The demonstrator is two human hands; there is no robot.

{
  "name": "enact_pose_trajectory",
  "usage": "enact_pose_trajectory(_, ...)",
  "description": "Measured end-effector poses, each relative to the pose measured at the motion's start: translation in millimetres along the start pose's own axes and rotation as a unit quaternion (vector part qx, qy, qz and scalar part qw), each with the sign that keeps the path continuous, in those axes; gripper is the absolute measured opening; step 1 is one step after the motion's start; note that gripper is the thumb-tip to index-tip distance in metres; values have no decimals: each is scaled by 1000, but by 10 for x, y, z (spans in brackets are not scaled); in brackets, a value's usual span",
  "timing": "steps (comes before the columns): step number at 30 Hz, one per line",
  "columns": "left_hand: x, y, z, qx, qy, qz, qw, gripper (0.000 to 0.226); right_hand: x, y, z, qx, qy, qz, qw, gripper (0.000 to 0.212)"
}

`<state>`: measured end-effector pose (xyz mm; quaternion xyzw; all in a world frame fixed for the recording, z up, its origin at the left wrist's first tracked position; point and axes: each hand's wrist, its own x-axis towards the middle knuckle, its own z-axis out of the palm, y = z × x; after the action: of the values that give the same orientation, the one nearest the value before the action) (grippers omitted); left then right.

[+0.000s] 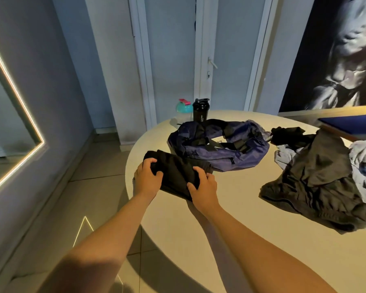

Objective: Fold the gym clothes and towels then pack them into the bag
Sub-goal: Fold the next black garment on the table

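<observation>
A folded black garment (175, 170) lies at the left edge of the round cream table (230, 208). My left hand (147, 175) grips its left end with curled fingers. My right hand (203, 186) grips its near right side, fingers curled over the cloth. Just behind it sits the navy gym bag (218, 144) with black straps, its top open. To the right lies a crumpled dark grey garment (313, 178), with a pale grey cloth (363, 166) beside it and a small black piece (287, 134) behind.
A black shaker bottle (200, 109) and a teal bottle with a pink cap (183, 106) stand at the table's far edge. A blue-topped board (351, 125) juts in at the right. The tiled floor (97, 166) lies left of the table.
</observation>
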<state>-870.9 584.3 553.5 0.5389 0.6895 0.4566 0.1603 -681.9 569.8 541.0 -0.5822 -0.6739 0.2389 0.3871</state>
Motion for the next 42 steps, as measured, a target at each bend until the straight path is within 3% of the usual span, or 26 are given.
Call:
enact_pose_trajectory(6, -212, -105, 139, 92, 11, -17, 996, 39, 81, 127, 38, 8, 23, -10, 1000, 51)
enact_pose_trajectory(9, -466, -6, 204, 136, 31, 3, 990, 38, 142, 192, -77, -68, 61, 4, 996, 52)
enact_pose_trajectory(15, -724, 100, 136, 106, 86, 58, 989, 34, -118, 102, -234, -149, 41, 38, 987, 52)
enact_pose_trajectory(17, -720, 189, 45, 58, 92, 81, 991, 36, -217, 66, -286, -157, 41, 27, 986, 49)
enact_pose_trajectory(19, -737, 328, -64, -74, 67, 43, 994, 39, -308, 40, -325, -157, 43, 5, 987, 42)
enact_pose_trajectory(21, -743, 450, -151, -208, 50, -17, 977, 38, -389, 21, -367, -107, 70, -22, 992, 29)
enact_pose_trajectory(25, -727, 634, -322, -315, 53, -87, 944, 32, -427, 15, -551, -26, 104, -64, 992, 15)
enact_pose_trajectory(28, -702, 780, -389, -345, 4, -86, 935, 34, -378, -89, -742, 27, -18, -122, 992, 26)
enact_pose_trajectory(30, -710, 879, -395, -346, -34, -74, 935, 37, -414, -191, -824, 84, -106, -125, 983, 29)
enact_pose_trajectory(33, -738, 1038, -365, -307, -80, -41, 948, 41, -546, -285, -923, 199, -197, -48, 959, 33)
enact_pose_trajectory(35, -745, 1087, -314, -262, -99, -15, 960, 45, -623, -266, -929, 245, -216, -22, 945, 39)
enact_pose_trajectory(39, -769, 1060, -233, -206, -127, -42, 969, 65, -697, -195, -834, 230, -139, -10, 963, 66)
enact_pose_trajectory(42, -880, 992, -216, -131, -159, -102, 973, 73, -720, -167, -724, 213, -37, 17, 976, 68)
